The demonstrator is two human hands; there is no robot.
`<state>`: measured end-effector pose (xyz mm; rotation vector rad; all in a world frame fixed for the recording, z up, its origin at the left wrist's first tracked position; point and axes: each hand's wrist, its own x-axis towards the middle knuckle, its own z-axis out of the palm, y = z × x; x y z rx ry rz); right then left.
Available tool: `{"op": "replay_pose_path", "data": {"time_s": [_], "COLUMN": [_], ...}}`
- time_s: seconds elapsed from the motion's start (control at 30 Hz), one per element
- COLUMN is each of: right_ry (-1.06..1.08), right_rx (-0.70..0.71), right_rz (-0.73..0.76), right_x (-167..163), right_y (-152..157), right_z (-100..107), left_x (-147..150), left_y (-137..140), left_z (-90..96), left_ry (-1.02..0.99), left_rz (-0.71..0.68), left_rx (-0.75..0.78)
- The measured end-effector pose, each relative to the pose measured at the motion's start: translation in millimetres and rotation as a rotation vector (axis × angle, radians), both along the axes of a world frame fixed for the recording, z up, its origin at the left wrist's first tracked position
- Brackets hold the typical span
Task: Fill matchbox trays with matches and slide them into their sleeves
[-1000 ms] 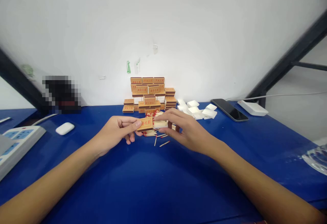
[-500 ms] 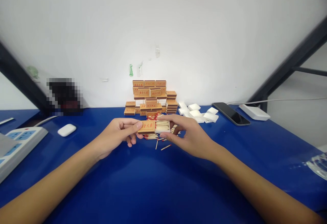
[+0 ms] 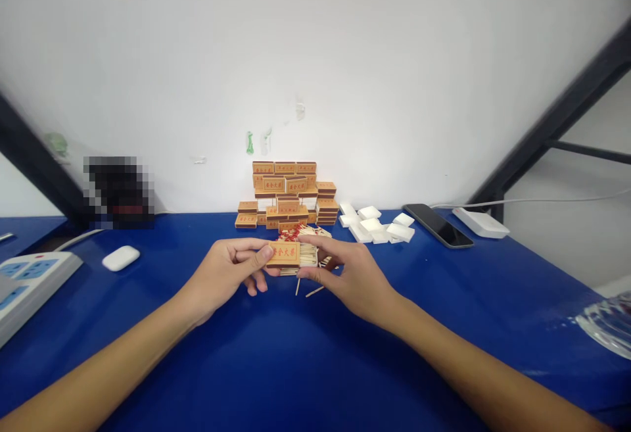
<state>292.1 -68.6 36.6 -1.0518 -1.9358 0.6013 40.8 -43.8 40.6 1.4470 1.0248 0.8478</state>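
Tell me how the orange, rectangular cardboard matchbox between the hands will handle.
The matchbox is probably light, as it looks like thin cardboard. Its white, rectangular drawer sits partly out, so it may slide if pushed. The thin, pale wooden matches inside could spill on tipping, since some lie uncovered.

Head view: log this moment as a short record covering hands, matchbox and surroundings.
Left hand: pinches the matchbox sleeve
Right hand: thumb and fingers at the tray's end
Tray: partly out of the sleeve, holding matches
Loose matches: mostly heaped behind the matchbox
Background: stacked matchboxes near the wall
Right of stack: white pieces, then phone
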Motion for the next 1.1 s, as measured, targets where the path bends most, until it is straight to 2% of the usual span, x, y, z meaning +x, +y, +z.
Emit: {"op": "replay_pose_path", "data": {"time_s": [0.13, 0.27, 0.4, 0.6, 0.77, 0.93, 1.1], "right_ry": [0.034, 0.178, 0.253, 0.191, 0.133, 0.042, 0.022], "right_rx": [-0.036, -0.105, -0.171, -0.149, -0.068, 0.013, 0.021], "right_rz": [0.021, 0.060, 0.053, 0.126, 0.107, 0.040, 0.034], "right_x": [-6.6, -18.4, -30.4, -36.7, -35.1, -28.0, -27.0], "right_y": [-2.4, -11.8, -25.5, -35.2, -32.1, -23.6, -21.3], "right_z": [-3.2, -10.0, -15.4, -17.9, -15.9, -12.3, -17.2], "left_x": [5.4, 14.2, 21.8, 23.1, 23.9, 22.8, 20.5], "left_y": [-6.1, -16.5, -27.7, -33.7, -33.4, -27.9, -24.5], "left_z": [1.9, 2.1, 0.1, 1.1, 3.3, 1.8, 0.0], "left_ry": [-0.004, -0.062, -0.093, -0.078, -0.080, -0.052, -0.054], "left_rz": [0.005, 0.042, -0.041, -0.102, -0.167, -0.093, -0.051], "left_rx": [0.010, 0.005, -0.020, 0.005, -0.049, -0.082, -0.066]}}
